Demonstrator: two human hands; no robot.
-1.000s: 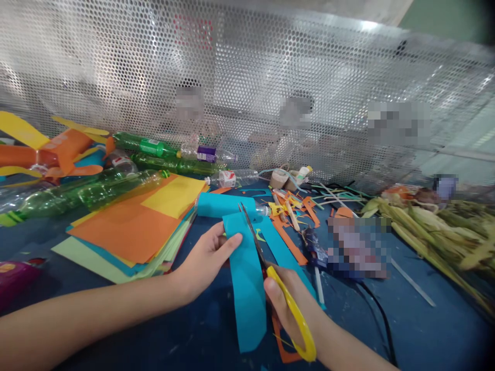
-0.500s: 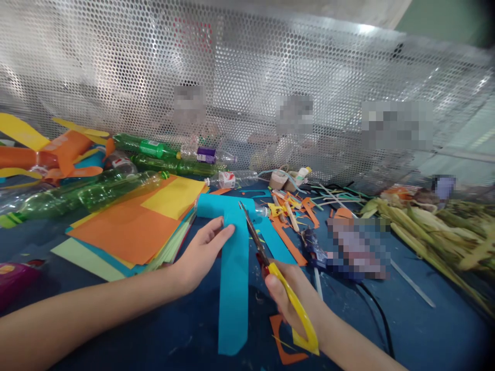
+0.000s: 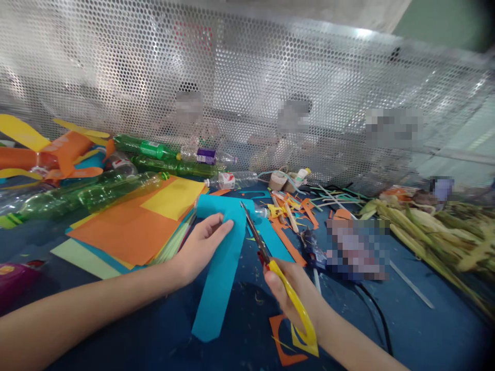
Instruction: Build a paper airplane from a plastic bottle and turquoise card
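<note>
My left hand (image 3: pixel 203 246) pinches a long blue paper strip (image 3: pixel 217 293) near its upper end, thumb on top. The strip slants down towards me, and its near end has trimmed corners. My right hand (image 3: pixel 307 288) grips scissors (image 3: pixel 258 238) with yellow handles. Their dark blades look closed or nearly so, and the tips lie by the strip's upper right edge. Just beyond, a plastic bottle wrapped in blue paper (image 3: pixel 211 204) lies on its side, its clear neck pointing right. Another blue strip (image 3: pixel 275 242) rests right of the blades.
Coloured paper sheets (image 3: pixel 127 229) are stacked at left, with green bottles (image 3: pixel 88 196) behind. Paper scraps (image 3: pixel 294 211), a dark blue glue gun (image 3: pixel 315 250) with a black cord, and corn husks (image 3: pixel 425 226) spread rightwards. A perforated metal screen (image 3: pixel 240 77) closes off the back.
The blue strip's near end has swung to the left, away from the scissors. Both hands and the scissors have stayed almost in place.
</note>
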